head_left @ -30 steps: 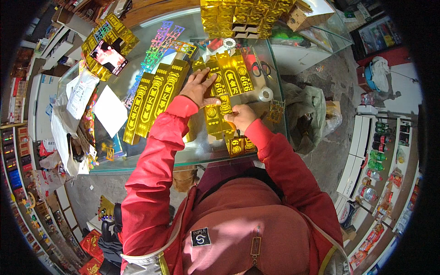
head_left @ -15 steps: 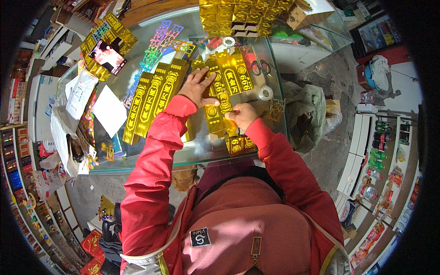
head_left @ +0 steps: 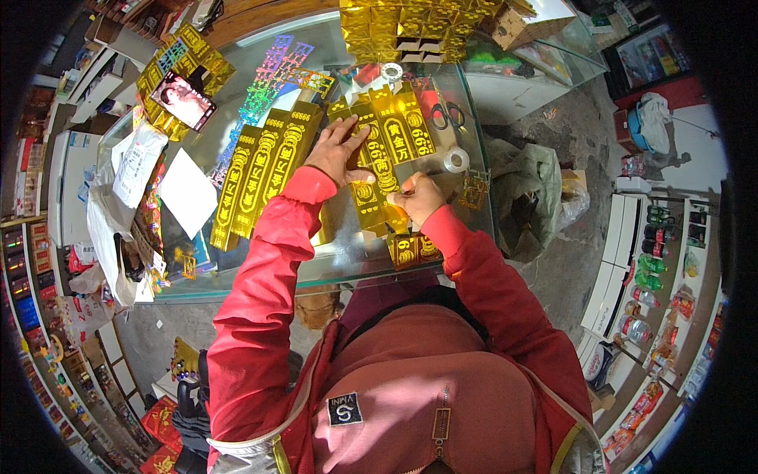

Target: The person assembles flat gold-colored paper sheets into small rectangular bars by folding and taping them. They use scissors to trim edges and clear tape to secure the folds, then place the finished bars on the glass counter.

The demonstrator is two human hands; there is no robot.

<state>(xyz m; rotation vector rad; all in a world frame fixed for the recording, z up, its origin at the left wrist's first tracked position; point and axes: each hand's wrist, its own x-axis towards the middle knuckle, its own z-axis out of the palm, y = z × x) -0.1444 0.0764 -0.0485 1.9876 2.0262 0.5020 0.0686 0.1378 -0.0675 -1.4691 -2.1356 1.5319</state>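
A shiny gold printed paper strip (head_left: 380, 175) lies on the glass counter in front of me, cut or folded like a flat box. My left hand (head_left: 339, 150) rests on its left side with fingers spread. At its right edge, my right hand (head_left: 418, 197) pinches the strip between thumb and curled fingers. More gold paper (head_left: 406, 126) lies just beyond, partly overlapping it. Under the strip's near end is another gold printed piece (head_left: 415, 250). To the left of my left hand, several long folded gold boxes (head_left: 268, 170) lie side by side.
Scissors (head_left: 448, 116) and a tape roll (head_left: 455, 160) lie right of the gold paper; another tape roll (head_left: 392, 73) sits beyond. A phone (head_left: 183, 101) leans on gold paper at far left. A white sheet (head_left: 188, 191) and plastic bag (head_left: 110, 229) are left. Assembled gold boxes (head_left: 410, 28) stand at the back.
Both hands stay almost in place on the gold strip. My right hand's fingers shift very slightly along its edge. The picture on the phone differs.
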